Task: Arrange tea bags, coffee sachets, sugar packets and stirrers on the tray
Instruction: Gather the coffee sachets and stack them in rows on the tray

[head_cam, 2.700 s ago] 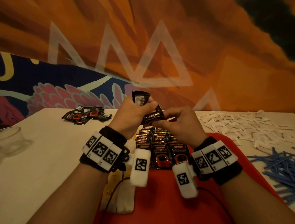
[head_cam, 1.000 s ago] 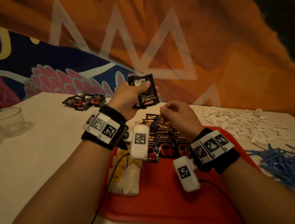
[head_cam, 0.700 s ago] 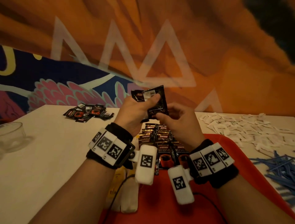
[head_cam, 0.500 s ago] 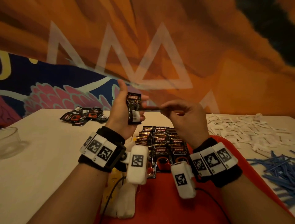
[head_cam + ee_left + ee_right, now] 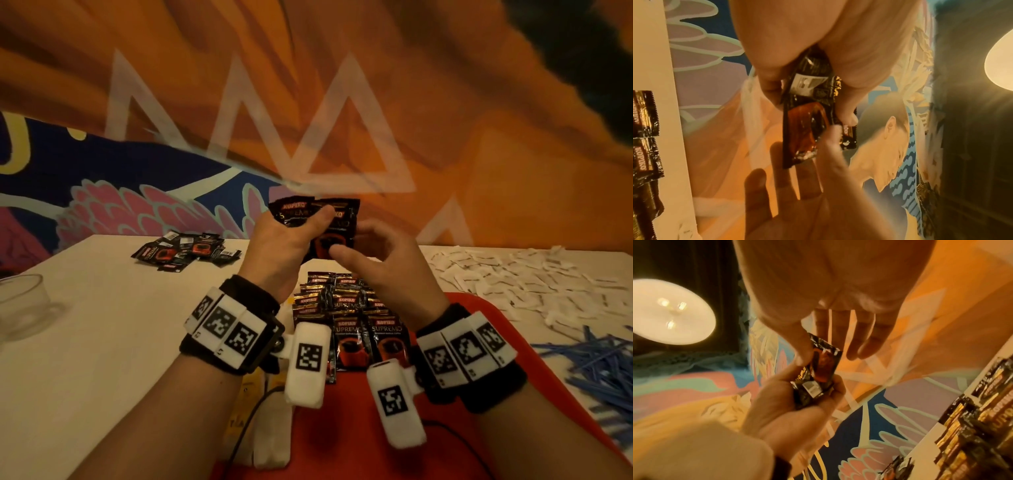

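above the counter [image 5: 85,342] and red tray [image 5: 479,315], upright coffee sachets [image 5: 337,229] clamped in the left hand [image 5: 284,246], directly over the tray's sachet rows [image 5: 352,308], right hand [image 5: 383,270] nearest, pinching the front one.

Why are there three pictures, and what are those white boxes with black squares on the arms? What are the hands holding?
These are a person's two bare hands; no machine is working here. The white boxes are marker bands and small cameras strapped to the wrists. One picture comes from a camera on the person's head, looking down. The other two come from the wrist cameras, looking along the fingers.

The left hand grips a few black coffee sachets. The right hand pinches one of them at its lower edge.

Below lies a red tray with rows of coffee sachets and tea bags. On the table lie white sugar packets, blue stirrers, more loose sachets and a glass bowl.
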The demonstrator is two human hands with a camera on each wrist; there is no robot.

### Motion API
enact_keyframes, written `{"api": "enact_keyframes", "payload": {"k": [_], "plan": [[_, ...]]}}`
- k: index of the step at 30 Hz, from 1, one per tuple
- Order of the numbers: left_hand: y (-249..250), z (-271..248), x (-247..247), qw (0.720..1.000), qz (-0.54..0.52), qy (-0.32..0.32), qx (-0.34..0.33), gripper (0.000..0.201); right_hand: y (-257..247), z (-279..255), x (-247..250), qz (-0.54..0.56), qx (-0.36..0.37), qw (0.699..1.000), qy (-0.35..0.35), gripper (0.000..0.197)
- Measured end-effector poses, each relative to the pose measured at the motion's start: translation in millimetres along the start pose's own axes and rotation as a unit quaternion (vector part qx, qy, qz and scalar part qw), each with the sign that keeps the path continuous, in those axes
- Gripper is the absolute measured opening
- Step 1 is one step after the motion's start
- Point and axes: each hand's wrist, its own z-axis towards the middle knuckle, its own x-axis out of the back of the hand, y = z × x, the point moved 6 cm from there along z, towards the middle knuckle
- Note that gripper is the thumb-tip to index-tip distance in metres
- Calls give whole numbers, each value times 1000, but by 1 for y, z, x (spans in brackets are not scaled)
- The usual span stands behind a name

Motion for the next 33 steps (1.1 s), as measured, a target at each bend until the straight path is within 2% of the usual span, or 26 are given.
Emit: {"api": "enact_keyframes", "payload": {"k": [2,5,10,13,17,19,21,24,26,29,33], "plan": [[-1,0,0,1000,3,-10,2,42,-1,0,0,-45,19,999,17,12],[1,2,3,999,28,-30,2,13,1,3,6,-48,12,998,31,9],[3,2,3,998,60,-31,0,7,-1,4,8,-104,22,994,26,14],[1,2,0,996,73,-41,10,27,1,2,4,-114,23,993,27,13],[7,2,4,995,87,-40,-10,24,3,3,4,-127,16,991,28,11],[13,1,4,990,127,-55,-40,32,4,4,7,-127,14,991,26,10],[18,-2,-1,977,186,-75,-73,28,4,4,8,-133,8,991,25,10],[19,-2,-5,967,222,-76,-94,8,3,3,5,-149,19,988,29,11],[17,-1,-4,966,232,-68,-96,8,0,1,1,-165,34,985,29,11],[16,1,-1,973,213,-53,-68,9,-4,-4,-2,-167,17,986,0,4],[16,5,12,976,212,12,-42,9,3,-10,0,-183,-81,975,-100,5]]}}
